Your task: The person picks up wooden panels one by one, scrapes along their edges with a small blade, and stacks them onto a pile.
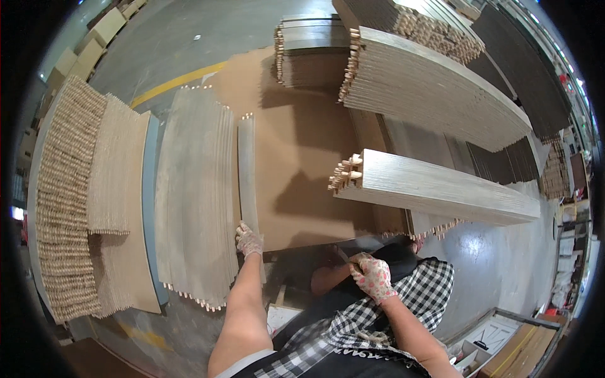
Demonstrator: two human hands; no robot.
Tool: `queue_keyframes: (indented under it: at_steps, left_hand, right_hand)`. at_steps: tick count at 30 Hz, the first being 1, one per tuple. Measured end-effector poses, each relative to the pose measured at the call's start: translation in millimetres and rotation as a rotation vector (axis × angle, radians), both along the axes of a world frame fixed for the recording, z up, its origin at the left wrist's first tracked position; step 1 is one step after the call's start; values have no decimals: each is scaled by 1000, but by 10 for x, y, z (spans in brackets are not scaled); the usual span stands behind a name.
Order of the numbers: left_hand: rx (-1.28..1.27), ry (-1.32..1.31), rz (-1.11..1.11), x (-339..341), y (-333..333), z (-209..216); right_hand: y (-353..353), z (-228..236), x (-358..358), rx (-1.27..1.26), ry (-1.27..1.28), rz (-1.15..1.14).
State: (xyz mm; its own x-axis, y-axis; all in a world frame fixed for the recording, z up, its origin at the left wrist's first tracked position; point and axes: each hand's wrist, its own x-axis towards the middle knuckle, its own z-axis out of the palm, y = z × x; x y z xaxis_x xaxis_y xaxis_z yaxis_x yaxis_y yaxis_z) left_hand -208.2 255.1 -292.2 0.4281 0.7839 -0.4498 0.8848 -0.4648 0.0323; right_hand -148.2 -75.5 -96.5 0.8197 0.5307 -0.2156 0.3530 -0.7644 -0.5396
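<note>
Grey wood-grain slat (247, 167), pegs at its far end, lies on a brown sheet (309, 214) in the head view, just right of a big grey slat stack (195, 189). The gloved left hand (249, 239) has its fingers wrapped round the near end, so it looks gripped. The right hand (373, 277) is curled closed over by the checked cloth (423, 286); I can't make out anything in it.

What could go wrong, imo: holding one end only, that long slat could swing and knock its pegs or scuff the stack. The peg-ended bundle (441, 183) on the right looks like it could slide if an elbow bumped it.

Surface-wise, the brown sheet is mostly flat, with shadows across it. Room's a warehouse-looking space: grey floor (189, 41), yellow line (179, 83), cardboard boxes (106, 28) up left.
</note>
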Motion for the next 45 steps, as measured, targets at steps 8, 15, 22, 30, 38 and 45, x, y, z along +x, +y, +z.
queue_keyframes:
  at_steps: [8, 15, 22, 30, 38, 45]
  left_hand:
    - [-9, 48, -99, 217, 127, 45]
    - [43, 59, -61, 102, 253, 7]
    - [-13, 60, 10, 225, 207, 0]
    - [-14, -849, -373, 550, 144, 411]
    - [-109, -1701, -795, 1285, -1360, 3100]
    - [32, -1401, -944, 1314, -1497, 3167]
  right_hand:
    - [-59, -75, 15, -5, 67, -29]
    - [-18, -187, -15, 100, -11, -39]
    - [-77, -72, -1, 13, 74, 13]
    - [-61, 469, 65, 588, -155, -208]
    - [-112, 1656, 1143, 207, -755, -207]
    - [-1044, 1618, 1561, 92, -642, -289]
